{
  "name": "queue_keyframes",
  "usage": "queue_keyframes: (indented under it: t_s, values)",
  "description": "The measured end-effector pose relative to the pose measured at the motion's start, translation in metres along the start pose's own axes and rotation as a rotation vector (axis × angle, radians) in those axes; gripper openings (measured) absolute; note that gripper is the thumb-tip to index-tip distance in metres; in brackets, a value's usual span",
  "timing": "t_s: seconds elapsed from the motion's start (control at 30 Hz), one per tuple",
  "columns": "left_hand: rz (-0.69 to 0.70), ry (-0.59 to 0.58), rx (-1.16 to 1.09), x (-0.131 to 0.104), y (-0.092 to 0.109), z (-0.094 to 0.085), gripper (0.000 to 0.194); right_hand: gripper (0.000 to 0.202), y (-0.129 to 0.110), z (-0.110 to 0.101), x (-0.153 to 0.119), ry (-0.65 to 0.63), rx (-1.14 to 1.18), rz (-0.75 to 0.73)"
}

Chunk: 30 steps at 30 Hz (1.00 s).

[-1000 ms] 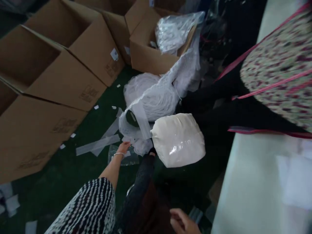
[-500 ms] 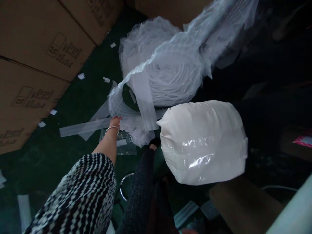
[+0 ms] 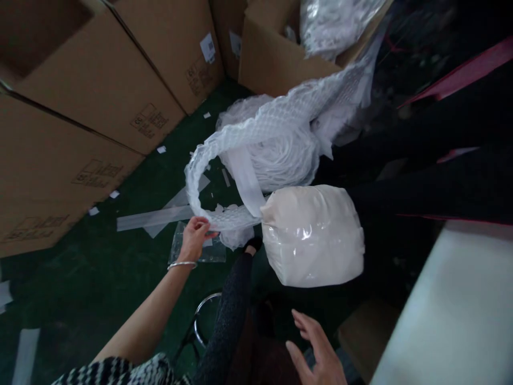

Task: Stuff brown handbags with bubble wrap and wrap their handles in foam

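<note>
My left hand (image 3: pixel 195 239), with a bracelet at the wrist, pinches the edge of a long strip of white bubble wrap (image 3: pixel 196 168). From my fingers the strip curves up and back over a large bubble wrap roll (image 3: pixel 276 158) on the floor, then runs off toward the upper right. Low in the view, my right hand (image 3: pixel 315 347) is open, its fingers apart and nothing in it. Beyond that hand sits a bulging white wrapped bundle (image 3: pixel 315 235) with shiny clear tape around it.
Tall cardboard boxes (image 3: pixel 132 101) line the left. An open carton (image 3: pixel 276 53) at the back holds clear plastic packaging (image 3: pixel 336 24). A white table edge (image 3: pixel 452 315) is at lower right. Paper scraps and plastic strips (image 3: pixel 152 218) litter the green floor. Dark-clothed legs (image 3: pixel 401 176) stand at right.
My left hand has closed on the bubble wrap strip, which now arches higher and wider. My right hand has come into view from below. The camera view has shifted, showing more boxes and the table.
</note>
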State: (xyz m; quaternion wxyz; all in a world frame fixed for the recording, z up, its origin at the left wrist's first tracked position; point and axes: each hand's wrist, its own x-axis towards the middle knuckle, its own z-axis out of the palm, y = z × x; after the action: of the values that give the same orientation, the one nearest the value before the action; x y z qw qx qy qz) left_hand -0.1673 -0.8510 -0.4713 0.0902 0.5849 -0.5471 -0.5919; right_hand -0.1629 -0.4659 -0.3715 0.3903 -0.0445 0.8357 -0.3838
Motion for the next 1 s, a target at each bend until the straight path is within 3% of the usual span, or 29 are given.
queue_keyframes:
  t_s: [0.13,0.27,0.33,0.43,0.5,0.6,0.67,0.73,0.8,0.87,1.0]
  values:
    - [0.124,-0.295,-0.01,-0.122,0.046,-0.002,0.026,0.066,-0.07,-0.033,-0.01,0.079,-0.221,-0.413]
    - [0.243,-0.442,0.169,-0.233,0.105,-0.015,0.021,0.083,-0.119,-0.056,-0.033,0.148,-0.293,-0.645]
    - [0.371,-0.533,0.24,-0.283,0.132,-0.026,0.017,0.085,-0.136,-0.067,-0.054,0.115,-0.218,-0.705]
    - [0.755,-0.708,0.502,-0.351,0.154,-0.038,0.017,0.085,-0.151,-0.085,-0.095,-0.07,0.123,-0.617]
    - [1.036,-0.819,0.728,-0.389,0.15,-0.039,0.02,0.082,-0.152,-0.099,-0.124,-0.233,0.486,-0.497]
    - [1.352,-1.011,0.969,-0.434,0.124,-0.03,0.014,0.078,-0.136,-0.118,-0.158,-0.373,0.922,-0.318]
    - [1.502,-1.128,1.03,-0.457,0.105,-0.019,0.008,0.077,-0.118,-0.127,-0.174,-0.408,1.038,-0.202]
    - [1.591,-1.224,1.007,-0.474,0.091,-0.003,0.014,0.076,-0.1,-0.137,-0.187,-0.418,1.081,-0.125]
    - [1.626,-1.316,0.961,-0.486,0.079,0.019,0.014,0.067,-0.086,-0.149,-0.199,-0.316,1.105,-0.066]
    - [1.639,-1.4,0.937,-0.494,0.07,0.045,0.009,0.054,-0.074,-0.166,-0.213,-0.118,1.112,-0.011]
    - [1.587,-1.585,0.938,-0.503,0.063,0.081,0.006,0.037,-0.042,-0.222,-0.247,0.216,1.094,0.1]
